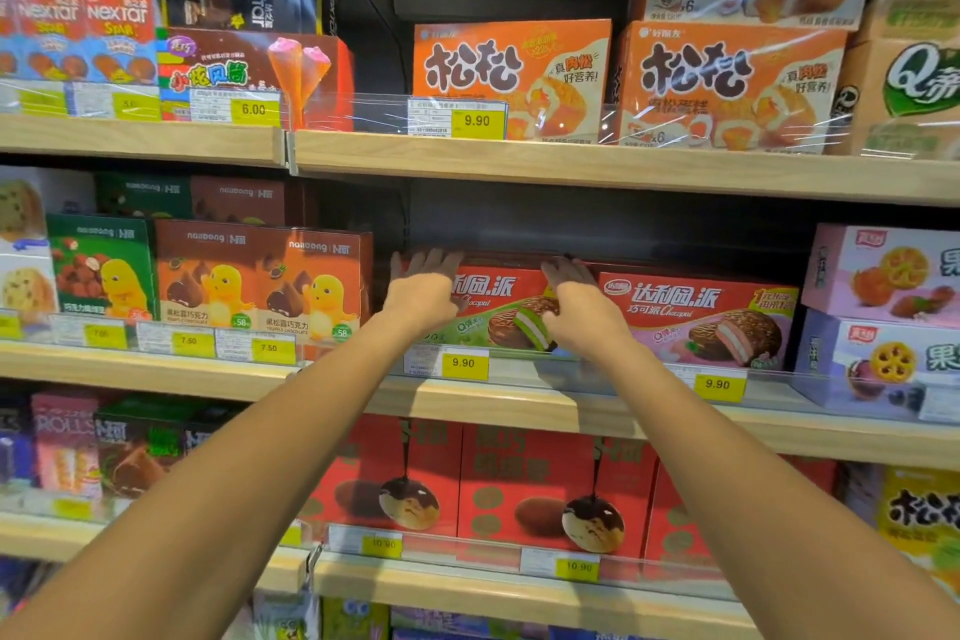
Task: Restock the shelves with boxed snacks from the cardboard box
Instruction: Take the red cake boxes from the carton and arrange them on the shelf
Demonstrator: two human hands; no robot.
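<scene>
Head view, and from where I stand both bare arms stretch up to the middle shelf (519, 405). The pie box (498, 314), red with a green-filled pie on its front, sits on that shelf behind a clear rail, dead centre of the frame. The left hand (423, 294) lies on its top left corner, fingers straight and spread, curled round nothing. The right hand (584, 312) rests on the box's top edge toward its right end, fingers laid flat over the top and just as loose; neither hand grasps the box. A yellow tag (465, 363) reading 9.90 hangs on the rail at 6 o'clock from it.

At 3 o'clock, just beside the pie box, stands a pink pie box (722, 322), and past that two fruit boxes (883, 276) are stacked. At 9 o'clock a row of dinosaur boxes (260, 276) stands upright, a dark gap between them and the pie box. At 12 o'clock the top shelf (571, 166) holds orange boxes (511, 78), with another stacked on the right one. At 6 o'clock a lower shelf carries red puff boxes (545, 483), fronts out
</scene>
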